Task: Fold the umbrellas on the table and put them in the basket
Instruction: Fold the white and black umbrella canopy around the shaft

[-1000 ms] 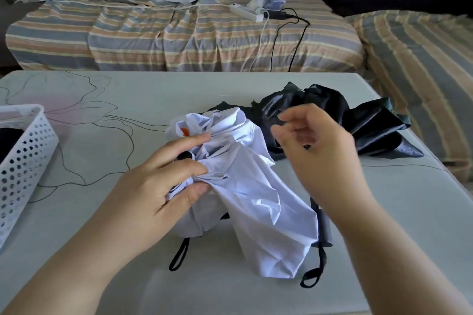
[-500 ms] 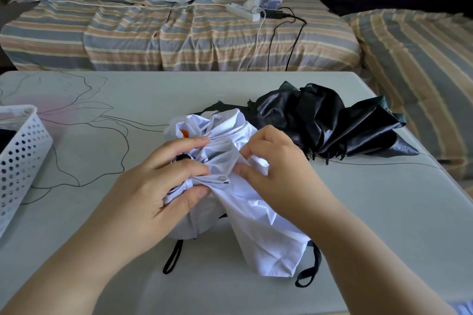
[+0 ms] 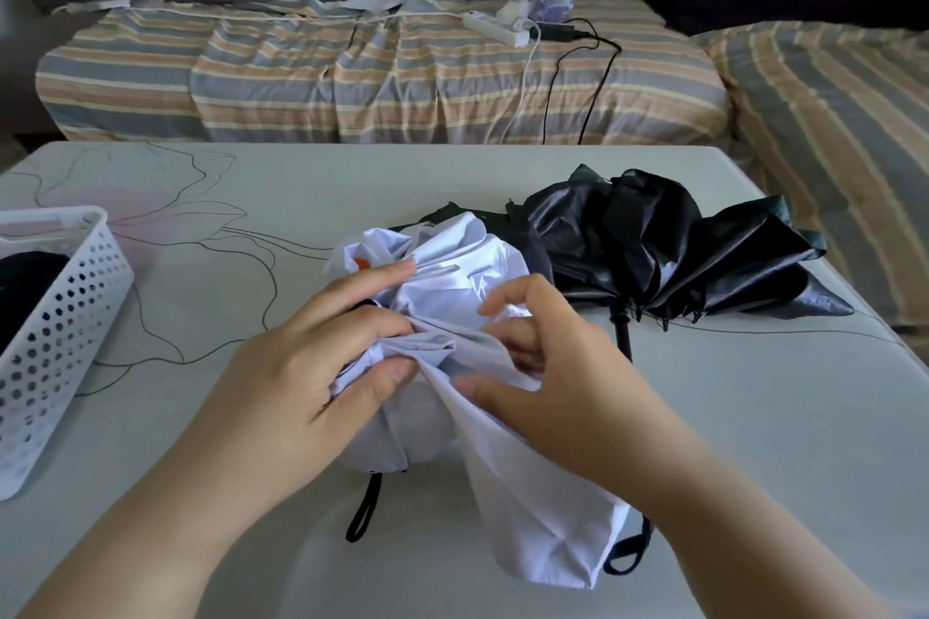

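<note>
Because the crumpled white fabric umbrella (image 3: 452, 297) is thin, limp cloth over a stiff frame, it is judged light and slippery, best gathered at the pleats near the ribs rather than at the loose flap. It lies at the near middle of the pale surface (image 3: 754, 417), with the unfolded black fabric umbrella (image 3: 653, 241) just behind it to the right. The bunched folds are clasped by the left hand (image 3: 301, 367), fingers curled round the cloth. A fold is pinched between thumb and fingers of the right hand (image 3: 548, 367). The white perforated plastic basket (image 3: 55, 332) stands at the left edge, something dark already inside.
</note>
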The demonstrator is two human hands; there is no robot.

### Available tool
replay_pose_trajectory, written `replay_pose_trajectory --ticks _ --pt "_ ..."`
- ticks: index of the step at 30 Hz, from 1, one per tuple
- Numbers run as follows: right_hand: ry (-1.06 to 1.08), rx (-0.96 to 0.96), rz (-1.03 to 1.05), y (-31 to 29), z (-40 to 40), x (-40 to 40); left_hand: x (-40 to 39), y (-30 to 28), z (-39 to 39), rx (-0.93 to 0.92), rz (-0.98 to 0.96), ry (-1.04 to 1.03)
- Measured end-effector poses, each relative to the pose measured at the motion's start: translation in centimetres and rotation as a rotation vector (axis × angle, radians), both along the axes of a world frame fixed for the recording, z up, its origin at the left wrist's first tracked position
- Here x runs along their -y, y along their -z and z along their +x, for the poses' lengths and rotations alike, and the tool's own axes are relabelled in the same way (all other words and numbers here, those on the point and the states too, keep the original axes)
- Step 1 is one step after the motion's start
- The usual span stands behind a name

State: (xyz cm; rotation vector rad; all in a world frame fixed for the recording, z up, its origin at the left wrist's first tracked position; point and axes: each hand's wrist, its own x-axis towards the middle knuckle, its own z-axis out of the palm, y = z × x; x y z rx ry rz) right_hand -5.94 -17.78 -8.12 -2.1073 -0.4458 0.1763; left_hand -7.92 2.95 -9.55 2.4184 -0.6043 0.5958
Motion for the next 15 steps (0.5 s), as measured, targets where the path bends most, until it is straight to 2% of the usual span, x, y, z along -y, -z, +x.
replay_pose_trajectory --ticks 3,5,8,10,13,15 --pt "-0.021 0.085 -0.048 0.0 0.2 -0.6 0.0 0.1 0.1 0.001 0.009 -0.006" --pt "0.014 0.108 0.002 0.0 0.3 -0.4 -0.1 0.3 0.2 -0.006 -0.019 -0.025" --pt "0.163 0.075 0.163 -0.5 0.7 0.3 -0.4 0.4 0.1 -0.003 -0.025 -0.026" --pt "0.174 0.022 0.205 -0.8 1.1 0.9 -0.4 0.4 0.1 -0.002 -0.021 -0.020" --pt "0.090 -0.125 0.141 -0.7 1.5 1.7 -0.5 0.4 0.1 -0.006 -0.024 -0.010" --pt "0.090 -0.105 0.099 -0.3 1.7 1.9 -0.7 0.4 0.0 -0.011 -0.027 -0.003"
